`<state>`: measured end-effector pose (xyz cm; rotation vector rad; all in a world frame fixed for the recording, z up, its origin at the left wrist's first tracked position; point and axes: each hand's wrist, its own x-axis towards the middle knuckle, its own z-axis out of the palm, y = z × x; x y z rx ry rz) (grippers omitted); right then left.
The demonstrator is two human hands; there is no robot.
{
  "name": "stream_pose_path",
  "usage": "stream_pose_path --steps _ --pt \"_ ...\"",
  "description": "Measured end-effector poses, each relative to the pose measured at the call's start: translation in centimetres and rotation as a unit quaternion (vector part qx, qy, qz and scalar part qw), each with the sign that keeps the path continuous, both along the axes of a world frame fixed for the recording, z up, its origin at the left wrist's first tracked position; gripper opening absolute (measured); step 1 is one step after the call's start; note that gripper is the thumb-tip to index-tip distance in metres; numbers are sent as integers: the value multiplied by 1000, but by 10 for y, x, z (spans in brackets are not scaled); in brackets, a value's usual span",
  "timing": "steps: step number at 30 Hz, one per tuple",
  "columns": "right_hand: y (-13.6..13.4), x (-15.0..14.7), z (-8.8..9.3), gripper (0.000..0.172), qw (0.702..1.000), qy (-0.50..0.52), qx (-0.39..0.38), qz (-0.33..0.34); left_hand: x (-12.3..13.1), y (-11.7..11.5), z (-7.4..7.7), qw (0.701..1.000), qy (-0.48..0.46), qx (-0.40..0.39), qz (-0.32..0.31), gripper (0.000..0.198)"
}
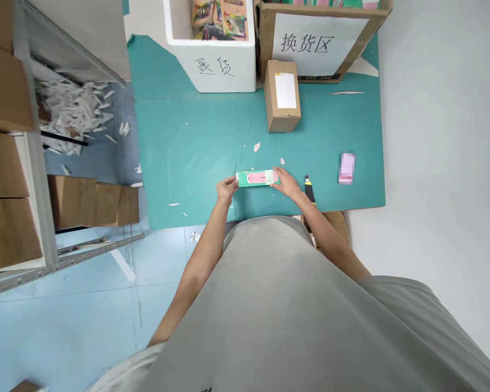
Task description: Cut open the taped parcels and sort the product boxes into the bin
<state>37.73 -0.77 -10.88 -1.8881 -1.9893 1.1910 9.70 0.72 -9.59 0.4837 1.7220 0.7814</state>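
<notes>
A slim green-and-pink product box (256, 178) is held level between my two hands, above the near part of the green table. My left hand (227, 189) pinches its left end between thumb and fingers. At the other end, my right hand (286, 183) grips the right corner, fingers along the top edge and thumb below. A black-and-yellow utility knife (309, 190) lies just right of my right hand. Further right rests a pink, pixelated rectangular item (347, 167), its details hidden.
A brown carton (283, 117) with a white label stands mid-table. Behind it are a white foam bin (224, 69) of colourful packets and a large labelled cardboard box (265, 32) of green-and-pink boxes. Shelving (44, 163) with cartons stands left; paper scraps litter the green tabletop (179, 141).
</notes>
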Motion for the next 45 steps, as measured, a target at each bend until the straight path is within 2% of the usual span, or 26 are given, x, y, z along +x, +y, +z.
stream_pose_path --steps 4,7,10,12,14,16,18,20,23,26,29,31,33,34,37,40,42,45 --pt "1 0 1 98 1000 -9 -3 2 -4 -3 0 1000 0 -3 -28 24" --pt "1 -2 6 89 1000 -6 9 3 -8 -4 4 999 8 9 -46 23" --pt "-2 -11 16 80 1000 -7 16 -19 -11 8 14 997 19 47 -51 27" --pt "-4 -24 25 72 998 9 14 -67 -12 25 26 995 24 84 -51 34" --pt "-4 -41 36 61 987 68 -4 -143 -11 46 43 988 12 144 -56 48" --pt "-1 -62 49 53 954 179 -38 -237 -8 62 65 975 2 218 -51 69" --pt "7 -82 67 54 907 291 -55 -301 -1 68 89 960 -3 281 -21 89" --pt "17 -99 90 61 877 359 -42 -316 7 61 111 951 -29 306 15 97" --pt "32 -114 129 67 843 434 -16 -318 16 36 134 945 -134 297 23 98" --pt "40 -119 167 68 811 503 -11 -298 15 15 156 940 -218 262 27 98" --pt "46 -118 199 69 821 513 8 -251 5 8 186 932 -242 270 15 99" --pt "52 -116 219 66 853 479 51 -202 -3 11 210 925 -232 300 12 98" --pt "61 -114 242 60 880 425 142 -156 -10 17 234 918 -215 334 18 97" --pt "66 -115 255 57 881 402 199 -147 -12 21 245 914 -206 350 22 98" --pt "79 -122 299 58 847 388 330 -150 -10 36 274 901 -172 398 35 101" --pt "83 -137 340 65 826 392 387 -124 0 47 298 879 -109 461 57 98" --pt "81 -146 357 69 815 385 416 -118 9 48 310 863 -69 494 76 92" --pt "77 -151 364 66 797 416 415 -140 16 40 318 852 -51 514 84 95"
